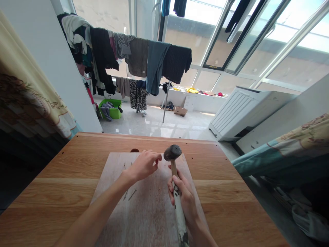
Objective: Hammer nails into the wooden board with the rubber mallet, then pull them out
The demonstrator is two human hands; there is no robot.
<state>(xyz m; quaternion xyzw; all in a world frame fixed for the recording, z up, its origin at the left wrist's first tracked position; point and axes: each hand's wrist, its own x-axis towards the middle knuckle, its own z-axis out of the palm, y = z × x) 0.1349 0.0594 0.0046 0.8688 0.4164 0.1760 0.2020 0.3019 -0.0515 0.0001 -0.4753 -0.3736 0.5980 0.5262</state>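
My right hand (183, 196) is wrapped round the handle of a hammer (172, 153) with a dark, rounded head, held upright over a pale wooden board (144, 212). The board lies flat on a wooden table (64, 185). My left hand (144, 165) rests on the far part of the board, just left of the hammer head, with its fingertips pinched together on something too small to make out. A couple of nails (131, 195) lie on the board near my left forearm.
A round hole (134, 150) shows in the table just past the board. Beyond the table, a rack of hanging clothes (144, 61), a green basket (111, 108), a white panelled unit (244, 109) and large windows. Patterned fabric hangs at both sides.
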